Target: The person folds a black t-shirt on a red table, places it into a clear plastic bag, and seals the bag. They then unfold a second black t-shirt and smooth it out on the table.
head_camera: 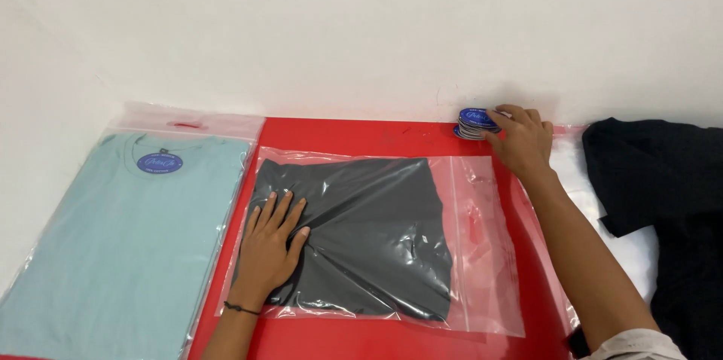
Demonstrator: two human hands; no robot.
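My left hand [269,248] lies flat, fingers spread, pinning the bagged shirt [361,232]; my right hand [521,141] pinches the tag stack [474,123] by the wall.

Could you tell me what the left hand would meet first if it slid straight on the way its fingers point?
Probably only more of the bagged dark shirt: the left hand lies flat on it, fingers pointing up and slightly right toward the wall.

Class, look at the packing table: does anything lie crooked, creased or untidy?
Yes. The dark folded garment sits skewed and wrinkled inside its clear bag under the left hand, unlike the flat bagged teal shirt. A black garment lies loose at right.
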